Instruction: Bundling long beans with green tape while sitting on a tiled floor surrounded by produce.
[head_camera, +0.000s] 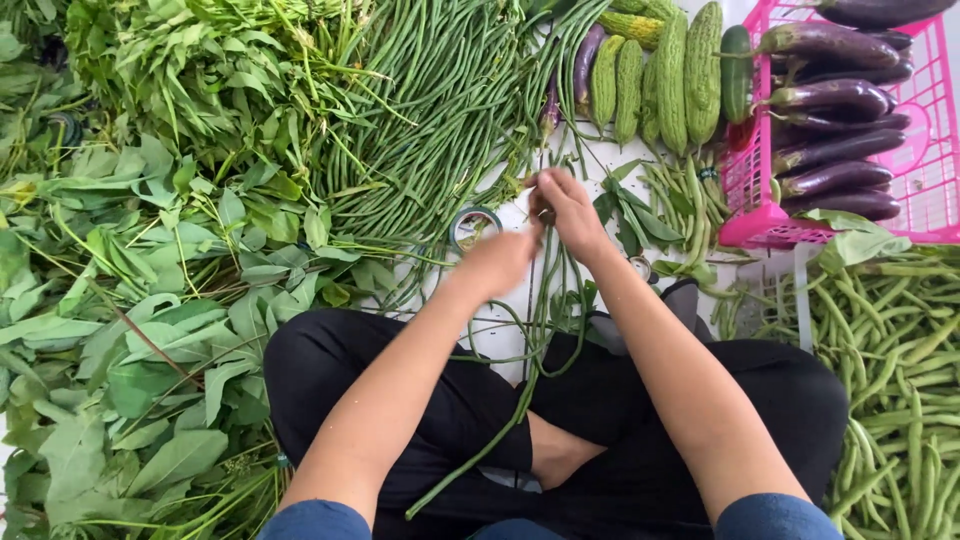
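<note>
Over lap: both hands, left hand (497, 262) and right hand (566, 208), grasping long bean bundle (545, 300); pink basket (760, 225) rightward.

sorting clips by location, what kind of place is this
Probably a vegetable seller's floor spot at a market. Both hands, left hand and right hand, bundle long beans, with leafy greens and a pink basket of eggplants around.

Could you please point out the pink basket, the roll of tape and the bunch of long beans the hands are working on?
pink basket (752, 225), head view, on its lower left corner wall.
roll of tape (474, 226), head view, on its ring.
bunch of long beans (548, 300), head view, on the strands hanging below the hands.
</note>
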